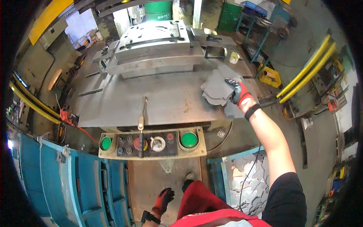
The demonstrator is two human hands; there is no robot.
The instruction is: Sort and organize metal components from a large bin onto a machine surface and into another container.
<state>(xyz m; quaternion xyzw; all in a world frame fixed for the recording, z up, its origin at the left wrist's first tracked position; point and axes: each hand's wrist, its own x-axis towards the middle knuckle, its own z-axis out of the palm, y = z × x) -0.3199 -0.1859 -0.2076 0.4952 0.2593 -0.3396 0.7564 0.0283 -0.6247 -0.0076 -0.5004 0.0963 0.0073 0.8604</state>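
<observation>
My right hand (239, 92), in a red glove with a dark palm, reaches to the right side of the press bed. Its fingers close on the edge of a flat grey sheet-metal blank (220, 86) with a wavy outline. More such blanks lie in an uneven pile under and behind it; how many my hand grips is hidden. My left hand (163, 200), gloved alike, hangs low near my body, fingers apart and holding nothing. A hand tool with a wooden handle (141, 123) rests at the bed's front edge, over the control panel (151, 143).
A heavy steel die (155, 49) stands at the back of the press bed (124, 98). Green buttons (189, 140) flank the panel. At lower right a blue bin (227, 178) holds many loose blanks. Blue metal racks (56, 162) stand at left; yellow guard bars (308, 70) rise at right.
</observation>
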